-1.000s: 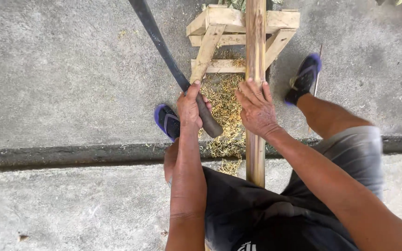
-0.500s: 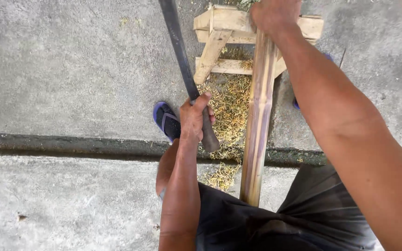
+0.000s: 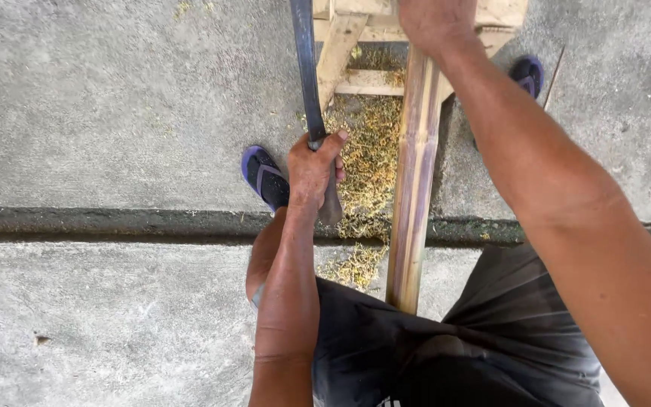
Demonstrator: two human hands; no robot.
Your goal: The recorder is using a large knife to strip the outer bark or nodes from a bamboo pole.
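1. left hand [image 3: 312, 167] clamped on the handle of a long dark machete [image 3: 307, 68], blade pointing away over the concrete floor [image 3: 114, 113].
2. right hand [image 3: 435, 21] closed over the far end of a bamboo pole [image 3: 414, 188]; pole runs from the lap out to a wooden stand [image 3: 348, 45].
3. bamboo shavings [image 3: 371, 151] heaped between the blue sandals [image 3: 265, 177].
4. risk: blade close beside the pole and the near foot; a glancing stroke off the smooth bamboo could likely reach toes or the right forearm.
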